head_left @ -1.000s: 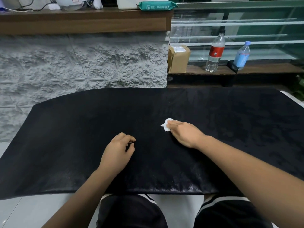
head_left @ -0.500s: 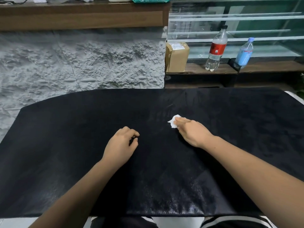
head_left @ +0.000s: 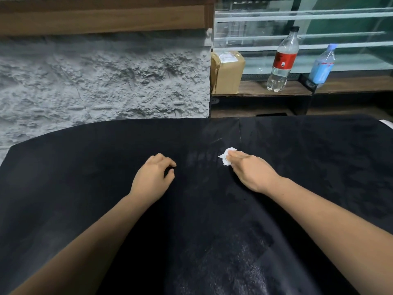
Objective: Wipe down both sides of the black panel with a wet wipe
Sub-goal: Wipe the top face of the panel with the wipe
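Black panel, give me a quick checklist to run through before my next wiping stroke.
1. Wet wipe held at the fingers of the right hand and touching the black panel: ok.
2. Left hand resting on the panel to steady it, holding nothing: ok.
3. Wipe leaving moisture, judged by the damp streaks between the hands: ok.
4. Whole top side covered: cannot tell; the dark surface shows little beyond those streaks.
5. Underside wiped: cannot tell; it is hidden from the head view.
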Demonstrator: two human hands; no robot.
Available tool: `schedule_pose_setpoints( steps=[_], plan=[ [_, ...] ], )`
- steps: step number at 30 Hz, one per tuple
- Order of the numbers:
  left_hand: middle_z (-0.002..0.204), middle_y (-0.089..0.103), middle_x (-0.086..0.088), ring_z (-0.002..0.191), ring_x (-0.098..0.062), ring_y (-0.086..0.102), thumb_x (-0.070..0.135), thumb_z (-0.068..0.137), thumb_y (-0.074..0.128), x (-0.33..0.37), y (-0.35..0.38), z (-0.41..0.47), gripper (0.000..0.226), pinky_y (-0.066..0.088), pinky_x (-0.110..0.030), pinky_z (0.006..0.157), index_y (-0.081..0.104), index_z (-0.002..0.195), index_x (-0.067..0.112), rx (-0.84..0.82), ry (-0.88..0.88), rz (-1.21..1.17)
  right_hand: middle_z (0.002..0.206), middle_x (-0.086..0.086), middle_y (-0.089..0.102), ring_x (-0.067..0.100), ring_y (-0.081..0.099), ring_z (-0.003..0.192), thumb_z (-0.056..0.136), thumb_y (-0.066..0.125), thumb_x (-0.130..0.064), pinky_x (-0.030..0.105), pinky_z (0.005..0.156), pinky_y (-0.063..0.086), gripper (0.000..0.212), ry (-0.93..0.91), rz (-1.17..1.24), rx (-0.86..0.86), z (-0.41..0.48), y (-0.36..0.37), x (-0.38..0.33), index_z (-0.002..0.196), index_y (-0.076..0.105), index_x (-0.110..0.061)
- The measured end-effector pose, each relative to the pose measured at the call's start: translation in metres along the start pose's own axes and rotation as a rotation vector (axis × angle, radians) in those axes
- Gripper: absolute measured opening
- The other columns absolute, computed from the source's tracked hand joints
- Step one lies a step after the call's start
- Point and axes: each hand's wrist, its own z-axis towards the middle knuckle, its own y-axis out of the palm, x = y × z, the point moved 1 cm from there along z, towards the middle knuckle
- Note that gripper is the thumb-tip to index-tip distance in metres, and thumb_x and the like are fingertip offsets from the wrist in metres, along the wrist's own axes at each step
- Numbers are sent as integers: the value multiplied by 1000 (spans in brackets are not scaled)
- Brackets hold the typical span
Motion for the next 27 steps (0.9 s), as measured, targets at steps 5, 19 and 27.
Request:
schedule_pose_setpoints(
  steps=[5, 19, 27],
  plan=[
    [106, 57, 13, 99, -10, 53, 25, 100, 64, -11, 8, 17, 18, 55, -35, 78, 72, 116, 26, 55, -29, 2, 139, -20, 42, 7, 52, 119, 108, 32, -12, 43, 82, 54, 21, -36, -9, 34, 2, 4, -1, 112, 47, -24],
    [108, 57, 12, 98, -13, 53, 27, 99, 63, -17, 24, 14, 21, 53, -39, 87, 70, 118, 23, 162, -73, 9, 141, -19, 43, 3, 46, 129, 109, 34, -29, 22, 91, 47, 22, -403, 66, 22, -35, 28, -95, 126, 47, -31],
    [109, 56, 14, 101, -11, 53, 29, 99, 60, -19, 26, 14, 21, 52, -38, 90, 68, 119, 25, 160, -90, 8, 153, -11, 43, 9, 44, 142, 109, 26, -30, 35, 100, 55, 39, -453, 62, -14, -34, 39, -103, 141, 48, -24]
  ],
)
